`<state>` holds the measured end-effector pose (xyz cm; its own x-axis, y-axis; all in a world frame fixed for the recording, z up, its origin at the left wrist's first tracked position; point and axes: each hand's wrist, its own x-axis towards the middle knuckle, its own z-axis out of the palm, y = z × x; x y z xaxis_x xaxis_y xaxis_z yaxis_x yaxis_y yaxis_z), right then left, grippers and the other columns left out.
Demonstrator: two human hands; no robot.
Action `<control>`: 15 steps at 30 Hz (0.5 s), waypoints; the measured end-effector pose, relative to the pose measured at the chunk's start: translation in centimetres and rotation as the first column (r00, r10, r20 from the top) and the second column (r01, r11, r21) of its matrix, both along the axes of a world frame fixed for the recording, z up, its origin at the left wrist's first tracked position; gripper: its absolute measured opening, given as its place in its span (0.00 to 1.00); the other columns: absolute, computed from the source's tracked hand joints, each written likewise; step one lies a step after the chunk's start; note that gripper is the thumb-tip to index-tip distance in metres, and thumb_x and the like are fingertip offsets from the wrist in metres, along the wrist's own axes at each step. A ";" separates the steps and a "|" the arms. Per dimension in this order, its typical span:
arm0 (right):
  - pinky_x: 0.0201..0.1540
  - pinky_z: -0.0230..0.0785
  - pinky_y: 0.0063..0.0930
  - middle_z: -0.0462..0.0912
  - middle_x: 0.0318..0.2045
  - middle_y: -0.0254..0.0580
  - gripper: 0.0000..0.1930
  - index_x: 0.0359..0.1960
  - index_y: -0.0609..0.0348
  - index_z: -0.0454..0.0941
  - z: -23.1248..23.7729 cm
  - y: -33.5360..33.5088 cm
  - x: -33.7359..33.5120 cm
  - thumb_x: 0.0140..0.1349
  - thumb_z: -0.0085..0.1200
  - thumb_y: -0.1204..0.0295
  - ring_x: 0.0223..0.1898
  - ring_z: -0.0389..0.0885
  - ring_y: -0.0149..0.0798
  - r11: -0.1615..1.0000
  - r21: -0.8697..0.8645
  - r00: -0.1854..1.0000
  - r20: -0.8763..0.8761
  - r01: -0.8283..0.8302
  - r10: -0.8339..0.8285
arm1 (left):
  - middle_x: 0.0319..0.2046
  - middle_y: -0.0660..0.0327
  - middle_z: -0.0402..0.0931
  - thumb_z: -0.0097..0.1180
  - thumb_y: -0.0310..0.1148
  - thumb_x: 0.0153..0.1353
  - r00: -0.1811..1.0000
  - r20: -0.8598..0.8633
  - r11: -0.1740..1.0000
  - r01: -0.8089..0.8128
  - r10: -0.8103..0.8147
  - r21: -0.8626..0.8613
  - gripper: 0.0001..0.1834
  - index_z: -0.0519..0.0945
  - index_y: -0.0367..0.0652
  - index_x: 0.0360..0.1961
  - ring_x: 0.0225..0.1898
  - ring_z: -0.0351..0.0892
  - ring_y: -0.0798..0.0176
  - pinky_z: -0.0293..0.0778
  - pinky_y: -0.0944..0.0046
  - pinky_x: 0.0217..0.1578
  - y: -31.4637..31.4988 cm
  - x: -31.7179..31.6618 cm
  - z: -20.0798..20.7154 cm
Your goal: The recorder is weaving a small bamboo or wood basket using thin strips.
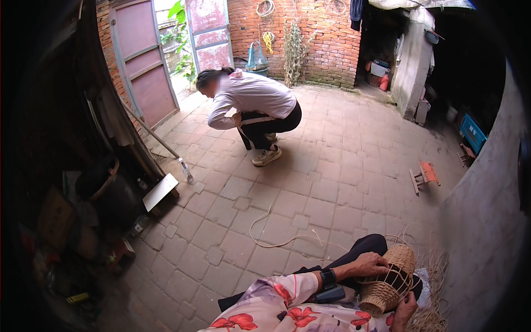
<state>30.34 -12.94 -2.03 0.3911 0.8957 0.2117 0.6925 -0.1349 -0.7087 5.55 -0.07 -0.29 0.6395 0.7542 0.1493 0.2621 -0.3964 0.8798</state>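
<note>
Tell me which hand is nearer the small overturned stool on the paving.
Left. The left hand rests on top of the woven basket, on the side toward the stool; the right hand sits lower, under the basket.

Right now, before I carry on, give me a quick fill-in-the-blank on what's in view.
The left hand rests on top of a woven straw ____.
The right hand holds it from ____.
A long pale strand trails over the ____ paving.
The small stool lies on its ____.
Missing words: basket; below; brick; side
</note>
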 end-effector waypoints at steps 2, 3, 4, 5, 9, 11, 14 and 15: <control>0.22 0.58 0.26 0.69 0.14 0.33 0.05 0.28 0.65 0.75 -0.2 0.4 -0.1 0.57 0.56 0.76 0.19 0.62 0.25 1.000 0.014 1.000 0.009 -0.002 0.002 | 0.29 0.52 0.81 0.54 0.51 0.59 1.000 0.015 1.000 -0.015 0.015 0.009 0.20 0.84 0.47 0.38 0.34 0.81 0.48 0.73 0.53 0.35 -0.1 -0.2 -0.5; 0.23 0.59 0.26 0.69 0.14 0.33 0.05 0.28 0.65 0.75 -0.6 0.6 0.1 0.57 0.57 0.76 0.19 0.62 0.25 1.000 0.010 1.000 0.009 0.005 -0.005 | 0.29 0.52 0.81 0.54 0.51 0.59 0.999 0.030 1.000 -0.025 0.025 0.014 0.20 0.84 0.47 0.38 0.34 0.81 0.48 0.73 0.53 0.35 0.0 -0.3 -0.6; 0.23 0.59 0.25 0.70 0.15 0.33 0.06 0.28 0.65 0.75 -0.6 0.5 0.0 0.56 0.57 0.76 0.19 0.63 0.24 1.000 0.005 1.000 0.008 0.017 -0.017 | 0.29 0.52 0.81 0.54 0.51 0.59 1.000 0.021 1.000 -0.021 0.021 0.010 0.20 0.84 0.47 0.38 0.34 0.81 0.48 0.73 0.53 0.36 -0.1 -0.5 -0.3; 0.23 0.59 0.25 0.70 0.15 0.33 0.06 0.28 0.65 0.75 -0.5 0.6 -0.2 0.56 0.57 0.76 0.19 0.63 0.24 1.000 0.008 1.000 0.008 0.017 -0.017 | 0.29 0.52 0.81 0.54 0.51 0.59 1.000 0.020 1.000 -0.021 0.021 0.013 0.20 0.84 0.47 0.38 0.34 0.81 0.48 0.73 0.53 0.36 0.0 -0.5 -0.4; 0.23 0.61 0.24 0.73 0.15 0.33 0.06 0.27 0.66 0.74 -0.9 0.8 0.8 0.55 0.59 0.76 0.20 0.66 0.23 1.000 0.027 0.998 -0.059 0.006 -0.005 | 0.29 0.53 0.82 0.52 0.51 0.61 0.999 0.036 0.999 -0.021 0.019 0.045 0.20 0.83 0.46 0.38 0.33 0.81 0.50 0.73 0.55 0.34 0.0 0.0 -0.7; 0.23 0.62 0.23 0.74 0.15 0.33 0.07 0.26 0.67 0.74 -1.8 1.1 1.8 0.55 0.59 0.76 0.20 0.68 0.22 0.997 0.076 0.998 -0.055 -0.002 0.006 | 0.31 0.54 0.82 0.52 0.50 0.61 1.000 0.006 0.999 -0.010 0.010 0.045 0.20 0.83 0.46 0.40 0.34 0.81 0.50 0.73 0.56 0.34 0.4 0.2 -0.7; 0.41 0.71 0.37 0.84 0.35 0.52 0.13 0.45 0.59 0.79 0.8 0.4 0.0 0.59 0.49 0.74 0.37 0.82 0.48 0.988 -0.153 0.996 0.079 -0.029 0.041 | 0.32 0.54 0.82 0.50 0.50 0.63 1.000 0.006 0.998 -0.001 0.000 0.056 0.20 0.83 0.47 0.42 0.36 0.81 0.51 0.73 0.56 0.35 0.4 -0.4 -1.4; 0.41 0.71 0.37 0.84 0.35 0.52 0.13 0.45 0.59 0.79 1.0 0.5 -0.5 0.59 0.49 0.74 0.37 0.82 0.48 0.989 -0.145 0.996 0.074 -0.031 0.042 | 0.32 0.54 0.82 0.50 0.50 0.63 1.000 0.000 0.998 -0.002 0.002 0.065 0.20 0.83 0.47 0.42 0.36 0.81 0.51 0.73 0.56 0.35 0.4 -0.7 -1.4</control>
<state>29.79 -12.41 -1.03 0.3450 0.9324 0.1077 0.7502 -0.2050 -0.6286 4.84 0.30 -1.71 0.6381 0.7441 0.1978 0.2628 -0.4520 0.8524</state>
